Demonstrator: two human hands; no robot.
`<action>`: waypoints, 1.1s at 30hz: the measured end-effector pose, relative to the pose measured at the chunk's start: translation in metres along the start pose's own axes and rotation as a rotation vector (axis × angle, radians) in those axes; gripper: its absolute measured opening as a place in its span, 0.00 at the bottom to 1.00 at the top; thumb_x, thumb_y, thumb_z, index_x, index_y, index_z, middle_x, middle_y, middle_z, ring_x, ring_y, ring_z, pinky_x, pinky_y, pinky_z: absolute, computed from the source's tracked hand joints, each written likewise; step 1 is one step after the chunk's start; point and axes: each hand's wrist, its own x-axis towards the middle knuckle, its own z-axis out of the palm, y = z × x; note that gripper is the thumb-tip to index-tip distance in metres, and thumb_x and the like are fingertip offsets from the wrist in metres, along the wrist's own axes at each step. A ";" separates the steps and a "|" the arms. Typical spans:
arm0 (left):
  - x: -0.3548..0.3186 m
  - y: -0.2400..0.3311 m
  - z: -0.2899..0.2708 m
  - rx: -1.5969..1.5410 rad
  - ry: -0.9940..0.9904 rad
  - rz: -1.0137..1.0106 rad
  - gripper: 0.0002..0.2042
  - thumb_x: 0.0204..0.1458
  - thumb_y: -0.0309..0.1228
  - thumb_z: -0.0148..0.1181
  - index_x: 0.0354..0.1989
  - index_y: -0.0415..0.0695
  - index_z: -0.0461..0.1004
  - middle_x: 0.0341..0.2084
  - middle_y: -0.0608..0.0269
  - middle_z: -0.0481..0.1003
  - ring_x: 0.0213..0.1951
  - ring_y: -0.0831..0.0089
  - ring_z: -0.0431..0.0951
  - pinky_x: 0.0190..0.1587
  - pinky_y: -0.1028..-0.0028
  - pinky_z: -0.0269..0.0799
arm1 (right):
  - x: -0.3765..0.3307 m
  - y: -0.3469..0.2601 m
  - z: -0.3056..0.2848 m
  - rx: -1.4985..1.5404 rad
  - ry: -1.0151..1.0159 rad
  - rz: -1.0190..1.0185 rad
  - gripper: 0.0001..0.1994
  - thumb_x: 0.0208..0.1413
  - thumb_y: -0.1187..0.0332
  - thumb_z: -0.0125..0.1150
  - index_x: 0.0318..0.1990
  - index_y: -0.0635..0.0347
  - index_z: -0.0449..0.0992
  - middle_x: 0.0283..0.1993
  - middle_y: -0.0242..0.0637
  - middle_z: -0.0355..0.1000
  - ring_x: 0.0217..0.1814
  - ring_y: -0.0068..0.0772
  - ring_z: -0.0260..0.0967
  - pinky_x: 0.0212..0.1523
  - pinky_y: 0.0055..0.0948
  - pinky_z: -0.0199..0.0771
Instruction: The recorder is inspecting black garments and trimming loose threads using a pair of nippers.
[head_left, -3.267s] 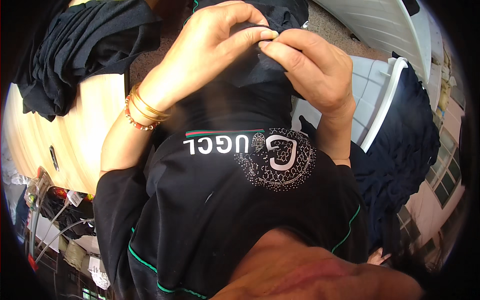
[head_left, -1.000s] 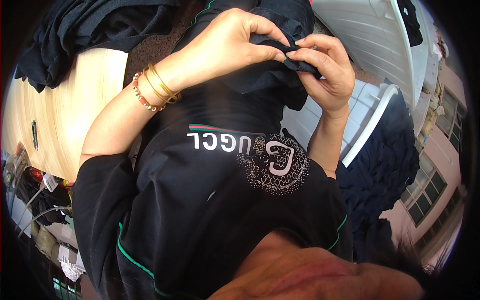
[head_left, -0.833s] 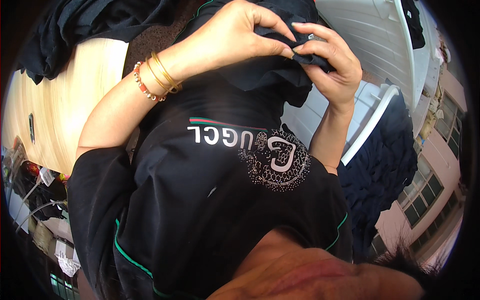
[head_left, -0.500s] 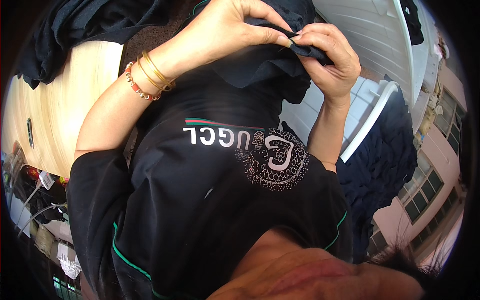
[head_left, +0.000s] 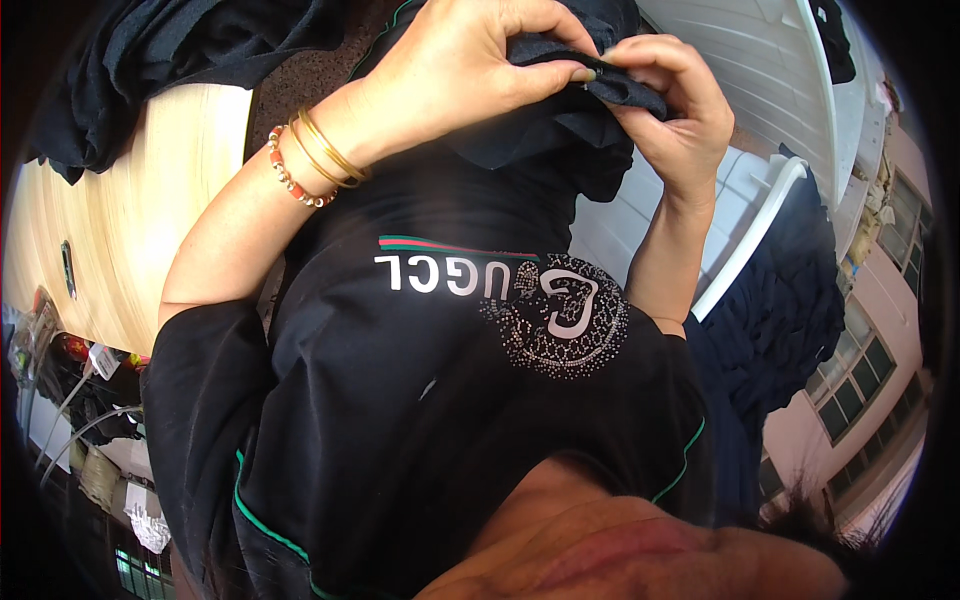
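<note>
Near the top middle, my two hands hold the edge of a black cloth close together. My left hand, with gold bangles and a beaded bracelet on its wrist, pinches the cloth between thumb and fingers. Just to its right, my right hand is closed around the folded edge, its fingers on top and its thumb mostly behind the fabric. A small light spot shows on the edge by the left thumb tip. The rest of the cloth hangs in folds below the hands, over my lap, and blends with my black clothing.
On the left stands a light wooden table with a dark cloth pile at its far end and a slim dark tool. To the right are a white plastic container, a white rim and heaped navy fabric. Cables lie lower left.
Both hands appear slightly farther right, along with most of the scene. The cloth's folded edge shows more between the fingers, and the right hand's grip on it has shifted a little.
</note>
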 end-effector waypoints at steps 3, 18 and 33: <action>-0.005 -0.012 0.002 0.166 0.098 0.341 0.06 0.51 0.20 0.65 0.38 0.36 0.79 0.30 0.55 0.80 0.34 0.69 0.82 0.37 0.75 0.76 | -0.001 0.011 0.003 0.045 0.041 0.136 0.15 0.46 0.90 0.65 0.43 0.71 0.79 0.47 0.39 0.74 0.47 0.28 0.76 0.50 0.20 0.78; -0.006 0.007 -0.003 0.432 -0.096 0.188 0.12 0.44 0.19 0.68 0.39 0.40 0.79 0.35 0.60 0.81 0.37 0.66 0.83 0.39 0.74 0.79 | 0.002 0.021 -0.008 0.288 -0.084 0.176 0.15 0.43 0.91 0.67 0.40 0.71 0.76 0.46 0.39 0.72 0.46 0.23 0.73 0.49 0.18 0.77; -0.008 0.001 0.002 0.429 -0.120 0.313 0.13 0.43 0.18 0.68 0.39 0.38 0.78 0.36 0.56 0.81 0.38 0.63 0.84 0.39 0.73 0.80 | -0.010 0.024 -0.007 0.306 -0.122 0.164 0.13 0.45 0.90 0.67 0.38 0.69 0.74 0.42 0.37 0.71 0.43 0.22 0.71 0.46 0.18 0.76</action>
